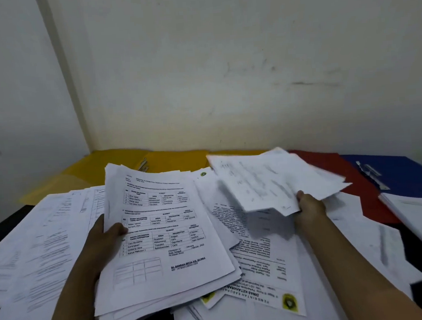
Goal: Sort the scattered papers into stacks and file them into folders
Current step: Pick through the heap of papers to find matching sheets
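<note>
My left hand [105,236] grips a thick stack of printed papers [165,234] at its left edge, thumb on the top sheet, which shows tables of text. The stack is lifted and tilted above the heap. My right hand [310,207] pinches a few blurred sheets [275,178] by their near corner, held up over the right of the pile. Scattered papers [268,262] cover the dark table beneath both hands. Folders lie at the back: yellow [173,161], red [349,176] and blue [403,172].
A white wall corner stands close behind the table. More loose sheets [37,244] spread to the left, and a white pile [415,211] lies on the blue folder at the right edge. The table's dark surface [4,229] shows at the far left.
</note>
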